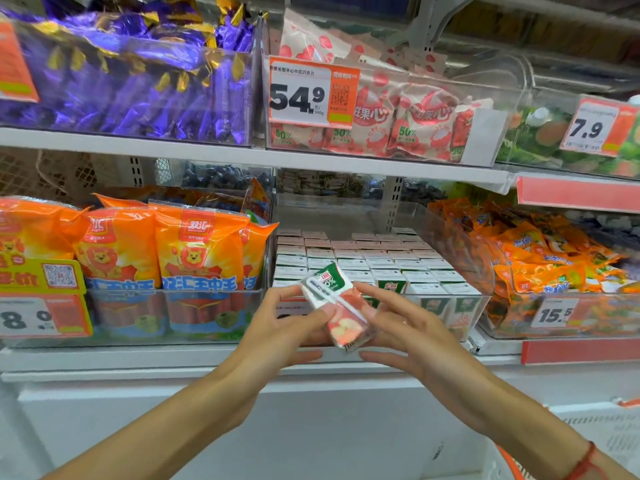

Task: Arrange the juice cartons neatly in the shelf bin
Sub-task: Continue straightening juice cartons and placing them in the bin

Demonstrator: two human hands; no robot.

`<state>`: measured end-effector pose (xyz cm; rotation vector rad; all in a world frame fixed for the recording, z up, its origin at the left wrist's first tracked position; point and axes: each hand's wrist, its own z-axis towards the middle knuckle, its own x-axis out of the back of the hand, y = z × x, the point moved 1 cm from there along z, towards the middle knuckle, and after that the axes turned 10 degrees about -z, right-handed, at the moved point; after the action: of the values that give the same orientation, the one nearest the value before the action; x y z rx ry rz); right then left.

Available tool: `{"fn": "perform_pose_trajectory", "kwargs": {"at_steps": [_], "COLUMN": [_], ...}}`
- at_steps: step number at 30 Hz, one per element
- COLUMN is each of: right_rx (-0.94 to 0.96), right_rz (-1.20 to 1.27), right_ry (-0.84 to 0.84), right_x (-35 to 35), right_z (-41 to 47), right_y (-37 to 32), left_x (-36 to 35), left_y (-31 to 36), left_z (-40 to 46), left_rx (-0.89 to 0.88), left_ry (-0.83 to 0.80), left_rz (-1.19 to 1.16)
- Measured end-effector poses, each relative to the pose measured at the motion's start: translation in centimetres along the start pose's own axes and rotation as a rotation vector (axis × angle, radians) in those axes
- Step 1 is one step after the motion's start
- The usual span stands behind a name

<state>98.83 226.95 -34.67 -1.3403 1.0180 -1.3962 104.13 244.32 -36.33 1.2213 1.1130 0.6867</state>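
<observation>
A small juice carton point(337, 306), green on top with an apple picture and a straw on its side, is tilted in front of the clear shelf bin point(483, 303). My left hand point(287, 327) holds its left side, thumb on its face. My right hand point(405, 327) touches its right side with fingers spread. Behind it, the bin holds several rows of upright cartons point(367, 261), tops showing. The bin's back part is bare.
Orange sausage packs point(162, 251) fill the bin to the left, orange snack packets point(554, 258) the bin to the right. An upper shelf point(242, 155) with purple and pink sweets overhangs. A white ledge point(138, 358) runs below.
</observation>
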Motion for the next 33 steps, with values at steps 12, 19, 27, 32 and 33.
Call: {"fn": "perform_pose_trajectory", "kwargs": {"at_steps": [12, 19, 27, 32, 33], "right_rx": [0.771, 0.789, 0.187, 0.187, 0.192], "right_rz": [-1.081, -1.101, -1.306, -1.349, -1.359], "right_ry": [0.447, 0.454, 0.441, 0.419, 0.409], "right_x": [1.4, 3.3, 10.0, 10.4, 10.3], "right_z": [-0.1, 1.6, 3.3, 3.6, 3.6], "right_y": [1.1, 2.0, 6.4, 7.3, 7.4], "left_x": [-0.4, -1.0, -5.8, -7.2, -7.1], "left_y": [1.4, 2.1, 2.7, 2.1, 2.4], "left_z": [1.4, 2.7, 8.2, 10.2, 10.2], "left_rx": [0.070, 0.081, -0.190, -0.252, -0.266], "left_ry": [0.037, 0.016, 0.014, -0.122, -0.163], "left_rz": [-0.105, -0.132, 0.109, 0.434, 0.511]}}
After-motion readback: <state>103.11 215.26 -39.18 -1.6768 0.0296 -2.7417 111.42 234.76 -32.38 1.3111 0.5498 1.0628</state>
